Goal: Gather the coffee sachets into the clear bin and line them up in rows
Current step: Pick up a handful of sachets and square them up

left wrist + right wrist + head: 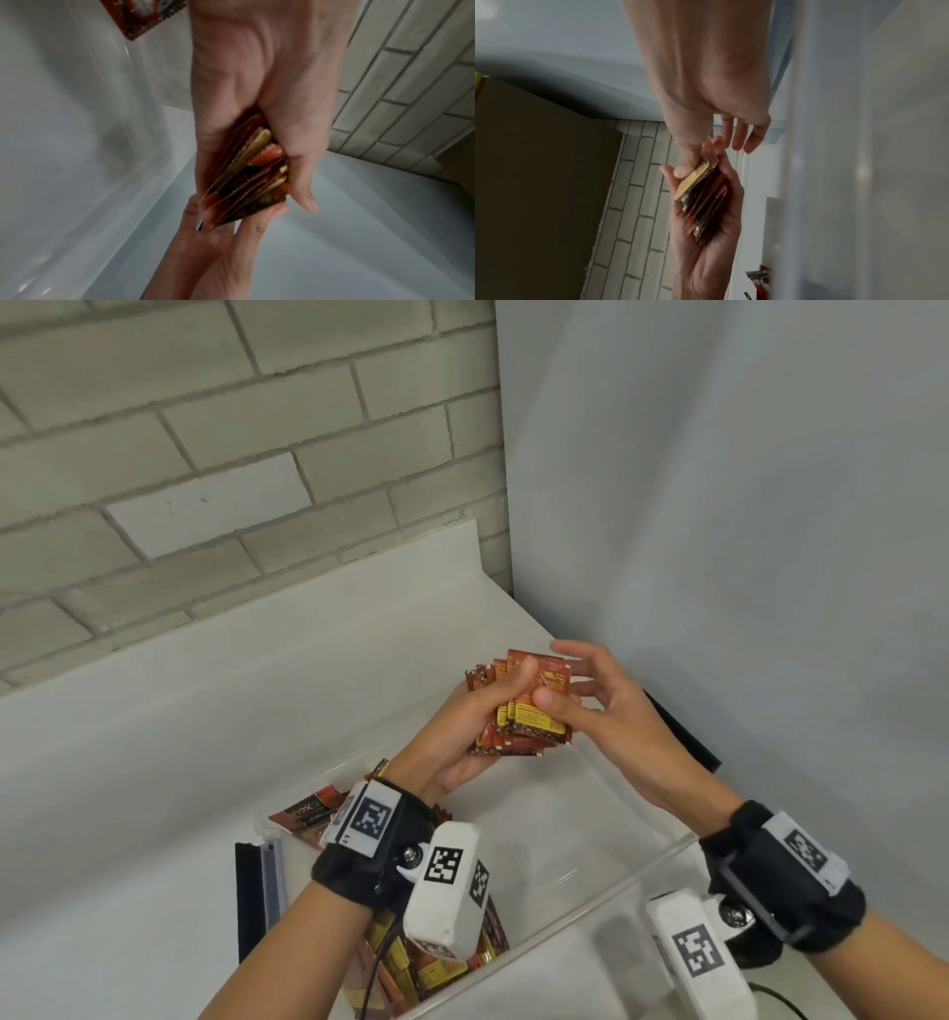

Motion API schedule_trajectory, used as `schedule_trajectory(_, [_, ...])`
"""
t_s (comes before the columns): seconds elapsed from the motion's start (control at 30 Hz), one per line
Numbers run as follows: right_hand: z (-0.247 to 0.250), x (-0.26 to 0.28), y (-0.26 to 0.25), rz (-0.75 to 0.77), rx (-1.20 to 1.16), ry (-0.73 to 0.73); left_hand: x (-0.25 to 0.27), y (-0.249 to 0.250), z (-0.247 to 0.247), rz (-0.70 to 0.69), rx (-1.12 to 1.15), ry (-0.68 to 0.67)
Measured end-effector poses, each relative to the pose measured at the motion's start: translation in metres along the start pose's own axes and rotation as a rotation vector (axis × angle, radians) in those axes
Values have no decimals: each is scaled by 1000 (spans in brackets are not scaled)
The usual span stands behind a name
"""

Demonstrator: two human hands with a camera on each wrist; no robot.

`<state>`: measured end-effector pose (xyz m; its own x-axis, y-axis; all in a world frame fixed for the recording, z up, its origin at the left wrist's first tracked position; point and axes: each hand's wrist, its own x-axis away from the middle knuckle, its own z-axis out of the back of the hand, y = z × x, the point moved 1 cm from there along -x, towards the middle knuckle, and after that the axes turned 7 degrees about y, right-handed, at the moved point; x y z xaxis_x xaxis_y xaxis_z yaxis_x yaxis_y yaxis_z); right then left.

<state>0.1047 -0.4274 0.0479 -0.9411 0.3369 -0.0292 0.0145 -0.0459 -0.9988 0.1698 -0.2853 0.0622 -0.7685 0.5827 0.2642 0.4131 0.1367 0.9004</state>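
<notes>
From the head view, my left hand grips a fanned stack of coffee sachets, thumb curled across the front and fingers behind. My right hand comes in from the side, thumb pressing the top sachet's face, the other fingers spread and relaxed behind the stack. All this is above the far end of the clear bin, where more loose sachets lie heaped at the near left corner, under my left wrist.

Left wrist view: the stack shows edge-on, crimped ends splayed unevenly, clamped between thumb and fingers, with my right hand reaching up from below to meet it.

Right wrist view: same bundle, resting in my left palm, my right thumb on its top face and the other fingers loose.

These are light, thin, glossy foil packets, so I judge they'll slide over one another easily. Best to pinch the stack across its flat faces near the middle and square the edges before lowering it in as a row.
</notes>
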Motion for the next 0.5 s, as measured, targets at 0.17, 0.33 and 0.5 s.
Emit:
schedule_trajectory(0.17, [0, -2, 1, 29, 3, 64, -1, 0, 3, 77, 27, -26])
schedule_trajectory(0.33, [4, -3, 4, 51, -17, 154, -2, 3, 9, 69, 62, -55])
schedule_trajectory(0.5, [6, -2, -6, 208, -219, 200, -4, 5, 16, 105, 204, -55])
